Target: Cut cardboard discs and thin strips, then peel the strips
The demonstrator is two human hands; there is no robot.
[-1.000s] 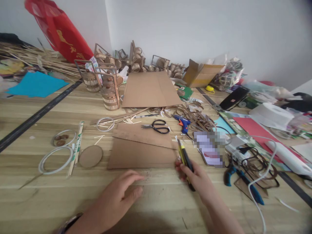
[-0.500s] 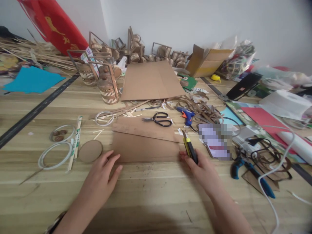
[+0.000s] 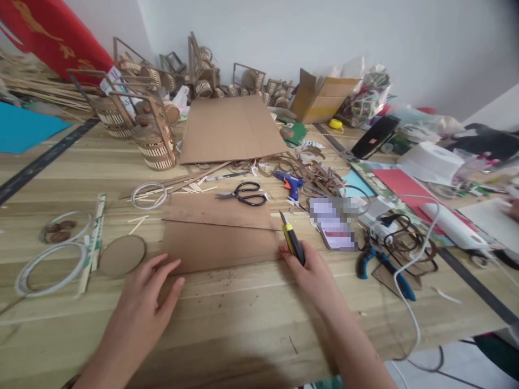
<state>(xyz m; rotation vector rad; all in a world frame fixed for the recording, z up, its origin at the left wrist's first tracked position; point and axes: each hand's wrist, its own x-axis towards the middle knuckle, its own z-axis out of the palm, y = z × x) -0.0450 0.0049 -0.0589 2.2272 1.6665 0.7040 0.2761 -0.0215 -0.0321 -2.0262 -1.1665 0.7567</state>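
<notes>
In my right hand (image 3: 310, 273) is a yellow and black utility knife (image 3: 292, 240), its blade pointing up and away from me. That hand rests by the right edge of a brown cardboard piece (image 3: 221, 243) on the table. My left hand (image 3: 148, 294) lies at the cardboard's lower left corner, fingers spread, holding nothing. A round cardboard disc (image 3: 122, 255) lies just left of that hand. Black-handled scissors (image 3: 245, 194) lie across the far part of the cardboard. Behind them stands out a larger cardboard sheet (image 3: 233, 129).
A blue glue gun (image 3: 290, 182), a phone (image 3: 332, 224) and blue-handled pliers (image 3: 387, 273) lie to the right, near a white cable (image 3: 413, 319). White rings (image 3: 51, 267) are at left. Small wooden bucket models (image 3: 152, 143) stand behind. Another person's hand (image 3: 514, 208) shows at far right.
The view has turned to the right, so everything sits further left in it. Another person's hand has come into sight at the right edge. My hands keep nearly the same pose.
</notes>
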